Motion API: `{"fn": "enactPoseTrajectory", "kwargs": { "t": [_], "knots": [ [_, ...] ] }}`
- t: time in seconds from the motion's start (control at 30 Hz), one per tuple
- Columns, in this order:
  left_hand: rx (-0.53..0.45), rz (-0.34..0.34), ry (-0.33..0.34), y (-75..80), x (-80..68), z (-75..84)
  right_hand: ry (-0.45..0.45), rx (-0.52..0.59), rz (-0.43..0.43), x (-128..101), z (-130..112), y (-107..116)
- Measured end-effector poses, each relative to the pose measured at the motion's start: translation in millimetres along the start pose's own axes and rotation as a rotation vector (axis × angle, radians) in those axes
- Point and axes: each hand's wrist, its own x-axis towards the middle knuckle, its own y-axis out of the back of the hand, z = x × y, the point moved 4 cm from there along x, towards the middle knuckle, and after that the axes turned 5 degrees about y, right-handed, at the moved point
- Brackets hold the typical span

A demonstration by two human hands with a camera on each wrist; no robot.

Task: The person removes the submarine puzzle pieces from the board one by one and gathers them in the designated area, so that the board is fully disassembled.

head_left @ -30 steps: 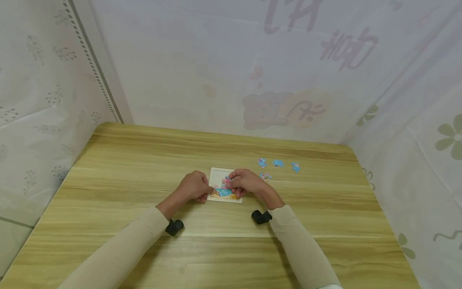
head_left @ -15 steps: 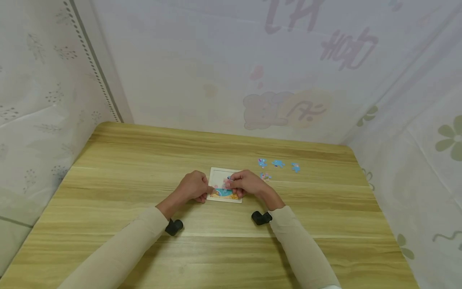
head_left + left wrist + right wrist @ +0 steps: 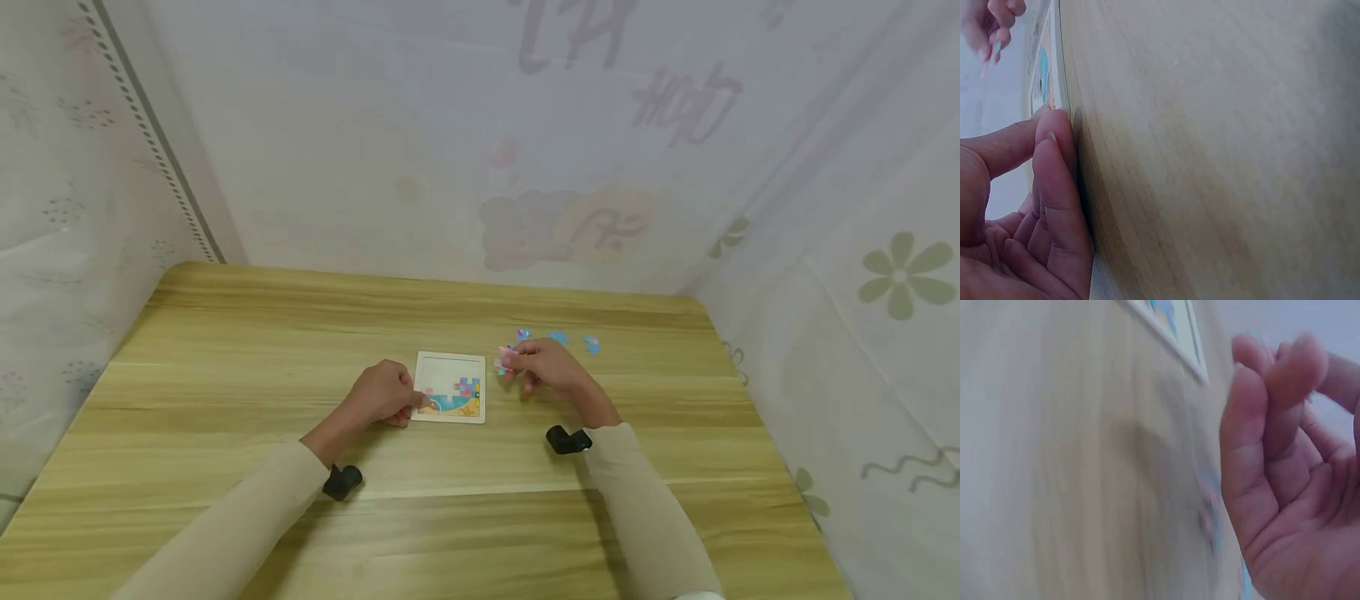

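Note:
In the head view, a small jigsaw puzzle tray with a pale frame lies flat on the table. Joined pieces in blue and orange fill its lower part and lower right side. My left hand pinches the tray's lower left edge, thumb on top; the left wrist view shows the fingertips at that edge. To the right of the tray, my right hand holds up a pink and blue puzzle piece between thumb and fingers. In the right wrist view the fingertips mostly hide that piece.
Loose blue puzzle pieces lie beyond my right hand: one piece at left, a middle piece and a right piece. Another blurred piece lies below the right hand. Patterned cloth hangs behind the wooden table.
My right hand has lifted the pink piece off the tray and moved right with it, baring the joined pieces at lower right. The left hand stays at the tray. The head view has shifted slightly.

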Motion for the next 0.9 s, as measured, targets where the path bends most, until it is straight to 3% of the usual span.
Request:
{"fn": "enactPoseTrajectory", "kwargs": {
  "t": [0.2, 0.4, 0.63, 0.9],
  "knots": [
    [-0.003, 0.01, 0.012, 1.0, -0.8, -2.0, -0.052, -0.029, 0.103, -16.2, 18.2, 45.4],
    [0.005, 0.009, -0.009, -1.5, 0.0, -0.9, -0.144, -0.059, 0.14, -31.5, 34.4, 70.5],
    [0.001, 0.014, 0.008, -4.6, 0.4, 1.6, -0.171, -0.189, 0.154, -38.3, 40.3, 77.9],
    [0.0, 0.034, 0.022, -3.3, -0.6, -0.8, -0.18, -0.18, 0.159, -36.9, 33.0, 70.3]
  ]
}}
